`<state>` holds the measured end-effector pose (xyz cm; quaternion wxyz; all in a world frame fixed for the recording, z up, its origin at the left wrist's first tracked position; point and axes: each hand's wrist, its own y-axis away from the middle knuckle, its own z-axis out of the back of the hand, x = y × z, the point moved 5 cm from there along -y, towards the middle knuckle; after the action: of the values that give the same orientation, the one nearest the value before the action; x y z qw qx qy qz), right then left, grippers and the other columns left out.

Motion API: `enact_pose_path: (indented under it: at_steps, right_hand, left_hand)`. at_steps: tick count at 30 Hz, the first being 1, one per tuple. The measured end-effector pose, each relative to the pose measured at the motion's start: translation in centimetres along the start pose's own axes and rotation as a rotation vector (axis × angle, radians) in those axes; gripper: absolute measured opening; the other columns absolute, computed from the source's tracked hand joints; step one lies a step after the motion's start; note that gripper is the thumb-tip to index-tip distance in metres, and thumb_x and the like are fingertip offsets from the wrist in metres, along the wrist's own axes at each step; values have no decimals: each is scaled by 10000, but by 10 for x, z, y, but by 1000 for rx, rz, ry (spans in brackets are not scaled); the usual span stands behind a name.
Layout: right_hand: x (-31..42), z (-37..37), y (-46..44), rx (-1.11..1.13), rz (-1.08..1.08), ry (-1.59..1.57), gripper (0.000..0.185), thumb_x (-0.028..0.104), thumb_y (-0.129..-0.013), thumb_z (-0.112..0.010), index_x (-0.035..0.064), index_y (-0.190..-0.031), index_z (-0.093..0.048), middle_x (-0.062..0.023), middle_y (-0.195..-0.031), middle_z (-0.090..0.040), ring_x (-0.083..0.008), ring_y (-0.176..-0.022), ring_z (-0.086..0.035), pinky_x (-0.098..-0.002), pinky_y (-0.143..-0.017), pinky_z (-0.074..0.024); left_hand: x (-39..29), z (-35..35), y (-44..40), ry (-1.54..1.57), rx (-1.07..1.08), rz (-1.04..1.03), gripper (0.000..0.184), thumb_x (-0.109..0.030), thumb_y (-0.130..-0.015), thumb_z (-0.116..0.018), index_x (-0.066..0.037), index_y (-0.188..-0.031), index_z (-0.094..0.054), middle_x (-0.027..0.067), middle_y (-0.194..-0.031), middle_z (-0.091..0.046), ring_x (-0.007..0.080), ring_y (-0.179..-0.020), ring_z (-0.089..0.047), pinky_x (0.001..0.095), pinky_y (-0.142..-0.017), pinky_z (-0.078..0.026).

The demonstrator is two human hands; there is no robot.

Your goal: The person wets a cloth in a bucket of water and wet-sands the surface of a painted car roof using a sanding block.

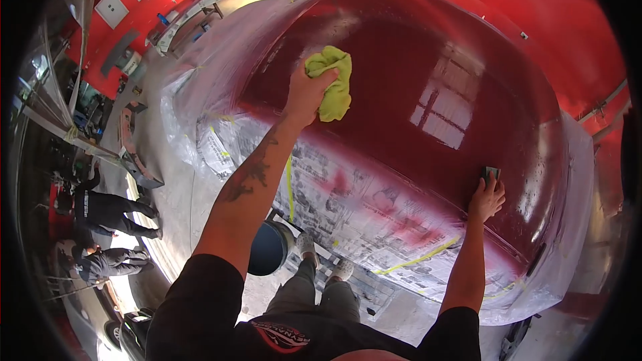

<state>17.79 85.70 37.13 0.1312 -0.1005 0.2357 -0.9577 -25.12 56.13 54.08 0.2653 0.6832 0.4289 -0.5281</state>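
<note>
My left hand (309, 95) is closed around a crumpled lime-green cloth (332, 83), held over the near left part of a glossy dark red car panel (374, 80); whether the cloth touches the paint I cannot tell. Toward the right near edge, my right hand (487, 199) rests on the panel. Its fingers grip a small dark sanding block (491, 173), mostly covered by the hand. A window's reflection shines on the paint between both hands.
Newspaper masking (354, 194) with yellow-green tape covers the near side, and clear plastic sheeting (179, 117) drapes the car. A dark bucket (267, 249) stands by my feet. Two people (110, 212) are at the left. Red walls rise behind.
</note>
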Motion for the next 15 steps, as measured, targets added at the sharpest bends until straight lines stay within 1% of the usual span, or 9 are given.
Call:
enact_pose_path:
  at_steps: [1,4,7,8,10,11,13,14,15]
  right_hand:
    - [0,0,-1,38,-33,8,404,423,-947,-607,342,-1342,-584,-37,-1365,-560,-325,-1099,-556,-501,-872,-469]
    - [13,6,-1,66,27,-73,387,411,-937,-627,336,-1316,-611,-44,-1338,-569,-333,-1090,-558,-500,-864,-477]
    - [46,4,5,60,97,-117,384,397,-923,-647,323,-1299,-629,-49,-1343,-568,-337,-1068,-569,-502,-867,-477]
    - [57,4,8,49,118,-118,390,396,-918,-654,322,-1301,-628,-49,-1342,-569,-337,-1060,-573,-499,-866,-478]
    - [76,11,7,59,133,-120,393,389,-911,-661,312,-1295,-628,-34,-1331,-579,-338,-1054,-575,-493,-861,-477]
    - [83,15,7,78,126,-159,395,386,-909,-663,296,-1293,-628,-28,-1318,-587,-334,-1052,-576,-491,-859,-476]
    - [94,15,6,90,114,-198,398,384,-907,-665,280,-1290,-629,-21,-1306,-595,-330,-1051,-576,-488,-858,-475]
    - [101,15,7,80,133,-195,402,383,-907,-663,262,-1288,-628,-17,-1298,-601,-325,-1048,-578,-488,-856,-476]
    - [107,14,8,74,153,-187,406,383,-907,-662,244,-1287,-628,-12,-1289,-607,-319,-1046,-579,-487,-854,-476]
  left_hand:
    - [-3,-16,-15,-26,27,-61,448,-40,-831,-731,-3,-1239,-550,87,-1065,-648,163,-901,-659,343,-776,-576]
    - [-4,-52,-47,-97,68,-175,457,-41,-808,-722,7,-1229,-549,95,-1040,-650,169,-885,-655,332,-750,-560]
    - [-3,-66,-60,-95,81,-169,437,-53,-811,-714,2,-1214,-552,101,-1027,-646,162,-872,-641,337,-753,-551]
    - [-5,-59,-57,-98,64,-174,437,-53,-811,-714,2,-1214,-552,101,-1027,-646,162,-872,-641,337,-753,-551]
    - [-9,-45,-41,-98,92,-102,432,-69,-818,-718,-5,-1214,-559,96,-1011,-642,158,-870,-633,338,-758,-547]
    - [-17,-30,-22,-177,81,-109,424,-74,-819,-723,-11,-1209,-571,83,-1017,-646,146,-891,-627,332,-781,-540]
    - [6,25,7,-295,134,-72,451,-64,-841,-748,-32,-1253,-567,70,-1077,-640,126,-970,-614,301,-845,-536]
    - [9,53,34,-348,111,-46,430,-78,-806,-744,-45,-1207,-592,67,-1039,-663,129,-942,-623,306,-848,-526]
    - [24,89,61,-391,73,64,447,-100,-804,-760,-53,-1214,-590,78,-1053,-670,139,-970,-625,307,-879,-518]
